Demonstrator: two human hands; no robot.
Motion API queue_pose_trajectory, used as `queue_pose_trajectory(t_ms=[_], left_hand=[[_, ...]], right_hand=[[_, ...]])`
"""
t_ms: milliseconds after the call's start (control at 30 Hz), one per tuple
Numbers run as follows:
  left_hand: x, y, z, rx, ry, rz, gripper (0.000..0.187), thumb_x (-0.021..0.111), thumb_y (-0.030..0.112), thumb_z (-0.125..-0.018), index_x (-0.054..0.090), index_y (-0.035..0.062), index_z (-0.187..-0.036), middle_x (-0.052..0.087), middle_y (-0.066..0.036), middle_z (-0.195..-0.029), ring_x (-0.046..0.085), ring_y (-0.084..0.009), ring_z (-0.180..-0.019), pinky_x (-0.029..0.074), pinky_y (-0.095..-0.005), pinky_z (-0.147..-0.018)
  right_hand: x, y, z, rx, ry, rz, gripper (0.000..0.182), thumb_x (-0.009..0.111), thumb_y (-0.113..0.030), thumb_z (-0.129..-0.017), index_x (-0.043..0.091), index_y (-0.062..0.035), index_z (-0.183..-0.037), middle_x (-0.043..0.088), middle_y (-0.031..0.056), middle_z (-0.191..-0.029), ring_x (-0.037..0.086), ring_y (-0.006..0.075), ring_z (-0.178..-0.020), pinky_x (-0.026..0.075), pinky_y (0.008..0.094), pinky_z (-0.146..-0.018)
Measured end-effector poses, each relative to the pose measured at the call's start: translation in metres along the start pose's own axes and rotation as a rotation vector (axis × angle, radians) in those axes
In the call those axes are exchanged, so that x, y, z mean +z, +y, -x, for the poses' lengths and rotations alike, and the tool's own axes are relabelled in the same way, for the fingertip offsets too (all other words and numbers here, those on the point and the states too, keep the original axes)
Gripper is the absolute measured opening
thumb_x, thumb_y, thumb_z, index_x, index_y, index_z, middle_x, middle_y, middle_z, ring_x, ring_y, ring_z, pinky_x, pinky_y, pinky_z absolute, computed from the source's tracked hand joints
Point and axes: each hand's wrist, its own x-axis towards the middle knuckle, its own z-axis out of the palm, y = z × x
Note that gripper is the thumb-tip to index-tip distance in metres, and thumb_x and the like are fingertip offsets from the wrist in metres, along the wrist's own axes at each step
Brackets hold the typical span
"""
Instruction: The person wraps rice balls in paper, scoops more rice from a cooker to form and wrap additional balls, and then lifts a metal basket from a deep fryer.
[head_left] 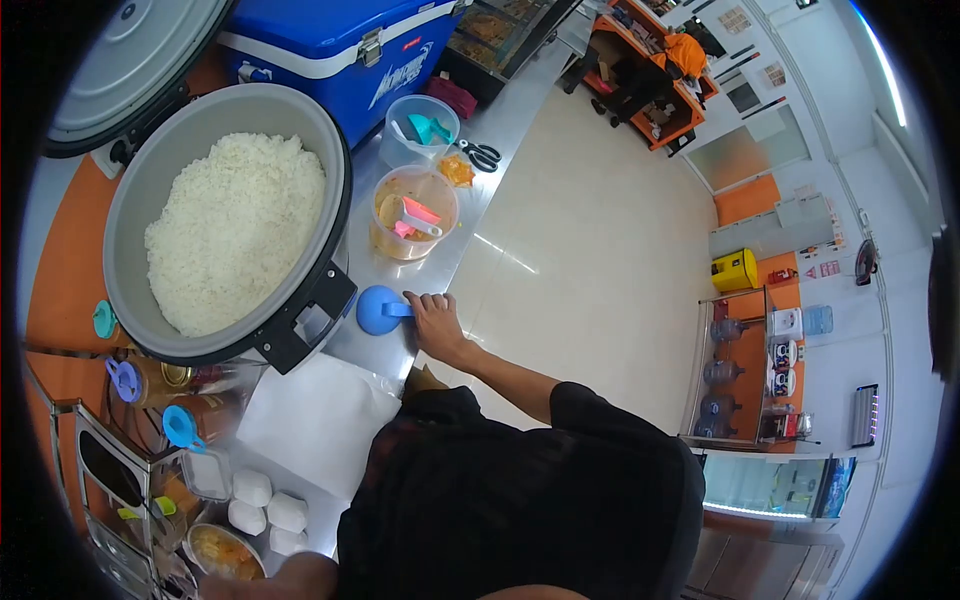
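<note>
My right hand (435, 322) is closed at the handle of a blue, dome-shaped tool (378, 310), which rests on the metal counter (362, 262). Left of it stands a large open cooker (122, 215) of white rice (238, 225). A white sheet (310, 415) lies below the cooker. Several white rounded blocks (287, 512) sit near the bottom, beside a clear container (207, 473). At the bottom edge, my left hand (275, 583) is dim and partly cut off, close to a bowl of orange-yellow food (225, 552); its fingers cannot be made out.
Above the blue tool are a clear tub with a pink scoop (415, 222), a tub with a teal scoop (405, 135), black scissors (480, 155) and a blue cooler (330, 60). Lidded jars (190, 420) and a metal rack (110, 470) stand at the lower left. Tiled floor (590, 230) lies right.
</note>
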Motion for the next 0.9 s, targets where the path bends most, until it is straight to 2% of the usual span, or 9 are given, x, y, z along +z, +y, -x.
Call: queue_pose_trajectory(t_ms=[133, 267, 400, 433, 467, 533, 700, 800, 900], left_hand=[[-0.01, -0.011, -0.001, -0.176, -0.049, -0.126, 0.041, 0.054, 0.031, -0.104, 0.052, 0.0092, -0.138, 0.058, -0.019, -0.13, 0.061, -0.0305, -0.123, 0.051, -0.049, -0.101], [-0.004, -0.024, 0.003, -0.37, -0.193, -0.296, 0.041, 0.05, 0.037, -0.104, 0.05, 0.0095, -0.135, 0.055, -0.021, -0.131, 0.059, -0.0319, -0.122, 0.051, -0.0506, -0.099], [0.009, -0.034, 0.005, -0.602, -0.338, -0.428, 0.043, 0.046, 0.042, -0.103, 0.049, 0.0098, -0.131, 0.051, -0.023, -0.132, 0.056, -0.0333, -0.122, 0.05, -0.0523, -0.096], [0.012, -0.036, 0.007, -0.649, -0.371, -0.469, 0.043, 0.045, 0.043, -0.103, 0.049, 0.0099, -0.13, 0.05, -0.024, -0.132, 0.056, -0.0336, -0.122, 0.05, -0.0527, -0.096], [0.041, -0.033, 0.001, -0.947, -0.19, -0.712, 0.054, 0.048, 0.049, -0.101, 0.046, 0.0064, -0.134, 0.047, -0.02, -0.143, 0.053, -0.0325, -0.129, 0.047, -0.0534, -0.103], [0.07, -0.031, -0.006, -1.014, -0.31, -0.984, 0.051, 0.05, 0.047, -0.102, 0.048, 0.0067, -0.134, 0.049, -0.019, -0.141, 0.054, -0.0313, -0.128, 0.048, -0.0514, -0.101], [0.111, -0.025, -0.005, -0.996, -0.628, -1.352, 0.045, 0.053, 0.041, -0.103, 0.053, 0.0075, -0.133, 0.054, -0.017, -0.137, 0.056, -0.0285, -0.125, 0.051, -0.0465, -0.098], [0.131, -0.022, -0.003, -0.942, -0.74, -1.469, 0.042, 0.055, 0.038, -0.103, 0.056, 0.008, -0.132, 0.057, -0.015, -0.135, 0.058, -0.0268, -0.123, 0.052, -0.0435, -0.096], [0.147, -0.012, -0.004, -0.888, -0.808, -1.571, 0.038, 0.057, 0.035, -0.104, 0.059, 0.0085, -0.132, 0.06, -0.013, -0.133, 0.059, -0.0251, -0.122, 0.053, -0.0405, -0.094]], right_hand=[[0.016, 0.014, -0.002, 0.002, -0.03, -0.171, 0.049, 0.067, -0.017, -0.088, 0.058, -0.0039, -0.135, 0.064, 0.0176, -0.108, 0.062, 0.0375, -0.108, 0.046, 0.0522, -0.098], [-0.024, 0.011, 0.017, 0.184, 0.196, -0.637, 0.03, 0.063, -0.011, -0.091, 0.064, 0.0019, -0.118, 0.068, 0.0217, -0.098, 0.066, 0.0407, -0.085, 0.054, 0.0493, -0.08], [-0.072, 0.036, 0.014, 0.54, 0.403, -1.13, 0.019, 0.056, -0.011, -0.095, 0.065, -0.0002, -0.109, 0.064, 0.0089, -0.088, 0.061, 0.0184, -0.075, 0.051, 0.0364, -0.066], [-0.091, 0.05, 0.006, 0.353, 0.504, -1.121, 0.021, 0.054, -0.017, -0.098, 0.064, -0.0003, -0.106, 0.062, 0.0074, -0.083, 0.059, 0.0173, -0.072, 0.049, 0.0349, -0.064], [-0.112, 0.052, -0.006, 0.174, 0.61, -1.112, 0.025, 0.052, -0.023, -0.101, 0.063, -0.0004, -0.103, 0.059, 0.0059, -0.078, 0.056, 0.0162, -0.068, 0.047, 0.0334, -0.061], [-0.199, 0.001, -0.046, 0.054, 0.646, -1.468, 0.035, 0.049, -0.031, -0.104, 0.06, 0.0018, -0.106, 0.058, 0.0049, -0.077, 0.052, 0.0148, -0.063, 0.044, 0.0314, -0.058], [-0.337, -0.096, -0.124, -0.248, 0.25, -0.872, 0.027, 0.057, -0.021, -0.103, 0.063, 0.0038, -0.112, 0.067, 0.011, -0.082, 0.064, 0.0235, -0.074, 0.05, 0.0393, -0.066], [-0.354, -0.15, -0.199, -0.559, 0.05, -0.367, 0.026, 0.06, -0.023, -0.103, 0.065, 0.0011, -0.111, 0.066, 0.0136, -0.079, 0.063, 0.0241, -0.068, 0.048, 0.0396, -0.064], [-0.302, -0.183, -0.291, -0.805, 0.162, 0.139, 0.022, 0.063, -0.017, -0.098, 0.065, -0.0011, -0.113, 0.073, 0.0213, -0.094, 0.072, 0.0373, -0.084, 0.056, 0.045, -0.072]])
